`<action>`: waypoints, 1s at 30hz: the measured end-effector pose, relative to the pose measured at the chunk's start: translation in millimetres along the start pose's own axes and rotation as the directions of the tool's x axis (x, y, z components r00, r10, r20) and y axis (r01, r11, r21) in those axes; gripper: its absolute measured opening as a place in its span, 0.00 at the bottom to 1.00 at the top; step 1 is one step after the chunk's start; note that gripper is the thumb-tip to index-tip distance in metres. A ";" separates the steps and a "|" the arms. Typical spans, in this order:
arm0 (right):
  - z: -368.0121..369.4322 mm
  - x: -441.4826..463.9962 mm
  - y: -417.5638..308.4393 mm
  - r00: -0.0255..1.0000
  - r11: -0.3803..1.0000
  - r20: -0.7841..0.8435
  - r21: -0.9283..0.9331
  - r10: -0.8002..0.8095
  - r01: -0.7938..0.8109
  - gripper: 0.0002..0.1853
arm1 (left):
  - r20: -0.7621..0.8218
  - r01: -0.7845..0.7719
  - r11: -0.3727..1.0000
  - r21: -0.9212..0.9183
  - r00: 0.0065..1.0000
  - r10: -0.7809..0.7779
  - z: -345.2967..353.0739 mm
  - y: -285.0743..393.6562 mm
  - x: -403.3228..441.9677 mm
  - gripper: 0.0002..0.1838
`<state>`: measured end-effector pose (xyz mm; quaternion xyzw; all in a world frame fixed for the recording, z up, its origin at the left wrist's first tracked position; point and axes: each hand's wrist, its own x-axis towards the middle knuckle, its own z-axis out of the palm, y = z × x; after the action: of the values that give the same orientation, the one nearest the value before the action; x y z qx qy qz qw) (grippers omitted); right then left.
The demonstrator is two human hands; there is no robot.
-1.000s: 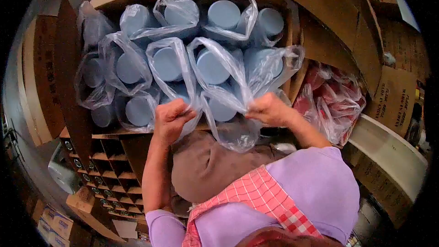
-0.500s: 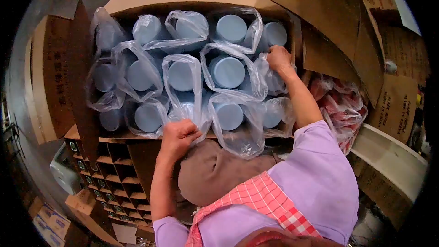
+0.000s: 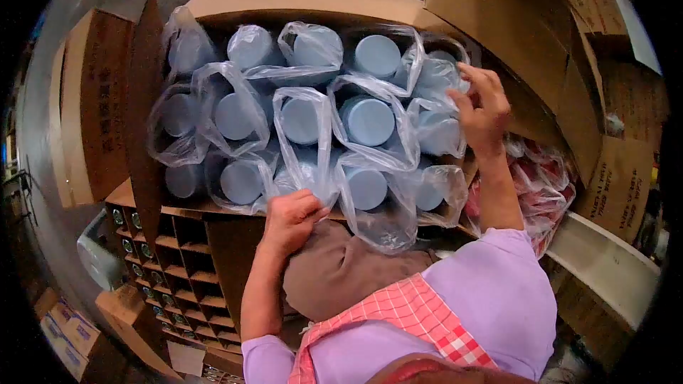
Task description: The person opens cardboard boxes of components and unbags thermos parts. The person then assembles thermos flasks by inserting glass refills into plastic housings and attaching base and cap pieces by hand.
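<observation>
1. Pale-blue cylinders stand in three rows inside an open cardboard carton, their round ends facing us.
2. Clear plastic bags surround the cylinders; we see several bag mouths lying as loose loops around the round ends.
3. At the carton's near edge we find the left hand, its fingers curled and pressed together, pinching the film of a middle bag.
4. Over the carton's right side we observe the right hand, its thumb and fingers spread apart at a corner bag; we cannot tell whether both tips touch the film.
5. Right of the carton, below a raised flap, we note red items under clear film, beside a white ledge.
6. At lower left we see a divided box with square cells.
7. Nearest us, a red-checked apron crosses a lilac shirt.
</observation>
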<state>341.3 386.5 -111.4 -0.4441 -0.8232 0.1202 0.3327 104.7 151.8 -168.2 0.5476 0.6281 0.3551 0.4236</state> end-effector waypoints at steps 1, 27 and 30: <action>11.5 2.4 -2.9 0.987 0.987 0.085 -0.081 -0.134 0.141 0.17 | -0.008 -0.029 1.000 0.001 1.000 0.029 -0.9 1.8 1.1 0.08; 196.2 59.4 -14.3 0.960 0.928 0.067 0.282 -0.273 0.244 0.05 | -0.628 0.325 0.927 0.188 0.765 -0.141 -109.0 -78.0 -84.8 0.33; 122.2 18.1 9.9 0.958 0.787 0.279 0.574 0.073 -0.227 0.11 | -0.457 0.391 0.726 0.566 0.882 -0.118 -70.9 -89.4 -74.9 0.34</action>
<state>260.8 418.8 -199.9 -0.3620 -0.7386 0.4540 0.3425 7.8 65.8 -211.3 0.4833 0.8527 0.1564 0.1217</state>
